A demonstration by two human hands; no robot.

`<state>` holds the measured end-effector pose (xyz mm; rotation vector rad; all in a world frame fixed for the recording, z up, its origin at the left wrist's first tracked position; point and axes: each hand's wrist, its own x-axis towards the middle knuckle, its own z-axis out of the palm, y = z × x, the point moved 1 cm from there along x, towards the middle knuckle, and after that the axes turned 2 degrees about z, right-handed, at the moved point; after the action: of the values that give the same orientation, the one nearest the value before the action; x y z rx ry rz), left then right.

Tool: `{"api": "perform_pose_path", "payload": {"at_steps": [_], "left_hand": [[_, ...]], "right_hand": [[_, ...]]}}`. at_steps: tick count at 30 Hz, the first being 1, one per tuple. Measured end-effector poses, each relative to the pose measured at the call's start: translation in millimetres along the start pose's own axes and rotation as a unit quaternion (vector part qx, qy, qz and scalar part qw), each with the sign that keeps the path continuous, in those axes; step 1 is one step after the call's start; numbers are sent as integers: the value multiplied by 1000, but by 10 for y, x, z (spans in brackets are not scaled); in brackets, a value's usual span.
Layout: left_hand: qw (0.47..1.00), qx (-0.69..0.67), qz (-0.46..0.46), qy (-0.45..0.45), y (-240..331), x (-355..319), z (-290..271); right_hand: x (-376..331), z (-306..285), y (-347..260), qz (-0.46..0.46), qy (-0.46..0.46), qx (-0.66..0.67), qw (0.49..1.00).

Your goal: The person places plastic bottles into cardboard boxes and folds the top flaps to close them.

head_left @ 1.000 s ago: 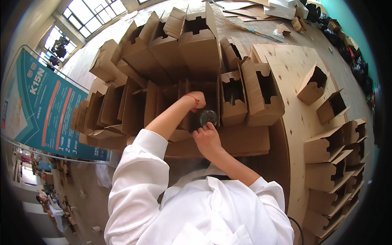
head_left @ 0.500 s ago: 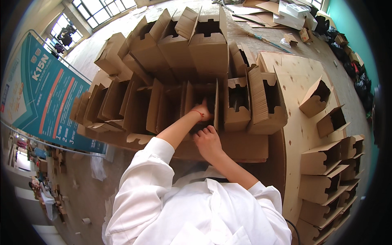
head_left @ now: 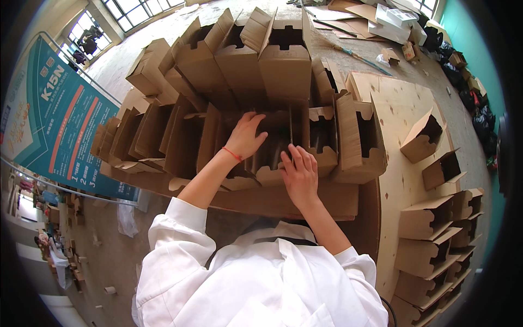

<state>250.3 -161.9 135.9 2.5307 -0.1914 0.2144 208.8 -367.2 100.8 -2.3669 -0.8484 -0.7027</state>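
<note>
Several open-topped brown cardboard boxes stand side by side before me. My left hand (head_left: 246, 136) is over the left part of an open box (head_left: 269, 177) in the middle of the near row, thumb and fingers apart with nothing in them. At that box's front right corner is my right hand (head_left: 301, 171), fingers spread and bent, their tips at the upright right flap (head_left: 291, 128). Something pale and shiny shows dimly inside the box; its kind I cannot make out. To the right stands another open box (head_left: 321, 155) with dark contents.
A taller row of open boxes (head_left: 286, 71) rises behind. On the right, several more boxes (head_left: 422, 223) stand by a plywood board (head_left: 389, 131). A teal banner (head_left: 60, 125) on a metal frame is at the left. Black bags (head_left: 468, 101) lie along the green wall.
My left hand has come up out of the middle box and moved left, its fingers now spread. My right hand has shifted right and up to the flap, its fingers opening from a curl.
</note>
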Motion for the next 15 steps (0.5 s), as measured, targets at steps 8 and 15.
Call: {"api": "perform_pose_path", "payload": {"at_steps": [8, 15], "left_hand": [[980, 88, -17, -176, 100, -213, 131], [994, 100, -37, -41, -45, 72, 444]], "right_hand": [[-2, 346, 155, 46, -71, -48, 995], [35, 356, 70, -5, -101, -116, 988]]}}
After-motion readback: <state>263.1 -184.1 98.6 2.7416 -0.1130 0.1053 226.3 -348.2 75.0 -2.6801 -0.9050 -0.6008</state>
